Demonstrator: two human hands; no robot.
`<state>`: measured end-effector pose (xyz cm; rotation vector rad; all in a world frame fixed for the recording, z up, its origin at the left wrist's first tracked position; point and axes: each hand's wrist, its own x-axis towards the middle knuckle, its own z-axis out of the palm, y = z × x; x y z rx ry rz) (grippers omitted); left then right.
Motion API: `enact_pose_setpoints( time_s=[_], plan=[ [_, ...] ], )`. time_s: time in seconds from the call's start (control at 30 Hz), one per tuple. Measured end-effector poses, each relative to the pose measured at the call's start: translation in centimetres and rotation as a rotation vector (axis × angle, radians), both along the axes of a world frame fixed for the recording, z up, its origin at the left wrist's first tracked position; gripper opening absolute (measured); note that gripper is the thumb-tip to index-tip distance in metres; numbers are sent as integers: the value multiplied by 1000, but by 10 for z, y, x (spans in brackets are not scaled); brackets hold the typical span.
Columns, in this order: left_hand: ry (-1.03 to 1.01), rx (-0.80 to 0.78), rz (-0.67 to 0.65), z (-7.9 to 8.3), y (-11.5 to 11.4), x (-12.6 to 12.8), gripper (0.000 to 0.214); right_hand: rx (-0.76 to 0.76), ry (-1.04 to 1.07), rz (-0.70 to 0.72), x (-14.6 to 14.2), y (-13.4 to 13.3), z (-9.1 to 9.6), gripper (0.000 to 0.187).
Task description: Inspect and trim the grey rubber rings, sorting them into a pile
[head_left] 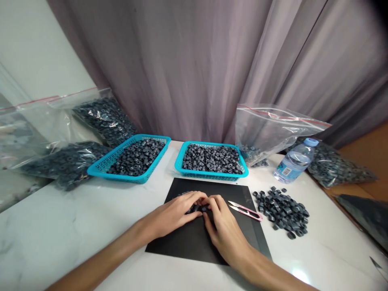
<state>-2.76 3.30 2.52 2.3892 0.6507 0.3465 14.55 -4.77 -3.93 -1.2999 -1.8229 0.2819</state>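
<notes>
Both my hands rest on a black mat (pixel 188 242) at the table's front middle. My left hand (pixel 174 214) and my right hand (pixel 222 226) meet fingertip to fingertip over a small cluster of dark grey ring-shaped parts (pixel 198 208). The fingers of both hands are curled and pressed onto these parts, partly hiding them. Pink thread snips (pixel 246 210) lie on the mat just right of my right hand. A loose heap of the same grey parts (pixel 283 210) sits on the white table further right.
Two turquoise baskets (pixel 100 166) (pixel 212 174) full of grey parts stand behind the mat. Clear zip bags of parts lie at the left (pixel 66 161), back (pixel 106 115) and right (pixel 266 129) (pixel 339 165). A water bottle (pixel 294 163) lies at the right. A curtain hangs behind.
</notes>
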Motion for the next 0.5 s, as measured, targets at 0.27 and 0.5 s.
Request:
enact_pose_setpoints(
  time_s=[0.27, 0.5],
  plan=[
    [38, 125, 14, -4, -1, -3, 28, -27, 84, -21, 7, 3, 0, 15],
    [-62, 104, 60, -6, -9, 1, 23, -56, 339, -29, 6, -2, 6, 4]
  ],
)
